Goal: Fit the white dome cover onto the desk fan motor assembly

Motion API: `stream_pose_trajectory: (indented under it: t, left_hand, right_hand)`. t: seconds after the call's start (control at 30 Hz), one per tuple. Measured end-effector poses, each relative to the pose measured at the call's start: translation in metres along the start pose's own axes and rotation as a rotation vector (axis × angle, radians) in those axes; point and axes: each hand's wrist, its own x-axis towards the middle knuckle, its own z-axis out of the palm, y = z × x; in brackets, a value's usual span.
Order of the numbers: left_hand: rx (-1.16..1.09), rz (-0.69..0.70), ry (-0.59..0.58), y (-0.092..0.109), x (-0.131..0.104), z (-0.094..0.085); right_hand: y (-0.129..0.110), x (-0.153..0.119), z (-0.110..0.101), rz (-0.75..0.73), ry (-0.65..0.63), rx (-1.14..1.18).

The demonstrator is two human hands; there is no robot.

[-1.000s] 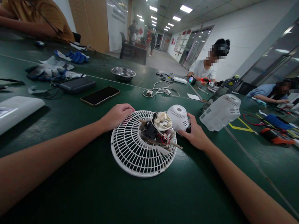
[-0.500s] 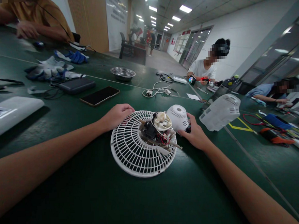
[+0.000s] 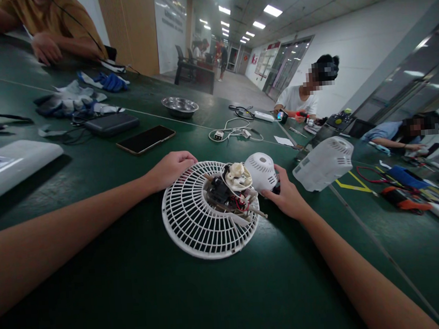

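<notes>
A round white fan grille (image 3: 188, 222) lies on the green table, with a motor assembly (image 3: 223, 192) of black parts, red wires and a cream plastic piece at its centre. My left hand (image 3: 172, 169) is closed at the grille's upper left rim, fingertips on or behind the edge. My right hand (image 3: 287, 195) grips a white domed vented cover (image 3: 261, 171) from its right side, thumb in front and fingers behind. The cover touches or nearly touches the grille's right edge.
A white plastic housing (image 3: 323, 165) stands right of my right hand. Beyond are a phone (image 3: 146, 140), a metal bowl (image 3: 180, 107), a white cable (image 3: 232, 132), a black box (image 3: 112, 124) and gloves (image 3: 70, 98). A white panel (image 3: 17, 168) lies left. Other people sit around the table.
My hands, the grille and the cover stay almost where they were. At the upper left, the other person's hand has shifted slightly and now rests lower.
</notes>
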Motion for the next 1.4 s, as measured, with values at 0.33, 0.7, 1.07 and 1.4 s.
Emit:
stream_pose_trajectory:
  t: [0.33,0.7,1.07,1.4]
  left_hand:
    - [0.011,0.011,0.014,0.0005,-0.0005,0.0004]
    - [0.009,-0.009,-0.002,0.0022,-0.0011,0.0]
    - [-0.007,-0.032,-0.003,0.0011,-0.0002,-0.0003]
    - [-0.006,-0.023,-0.016,0.0007,-0.0003,-0.0005]
  right_hand:
    - [-0.0003,0.0013,-0.0006,0.025,-0.02,-0.008]
    - [-0.0008,-0.0005,-0.0006,0.032,-0.018,-0.002]
    - [-0.0017,-0.0008,0.0001,0.03,-0.005,0.008]
    - [-0.0021,-0.0004,-0.0004,0.012,0.006,0.003]
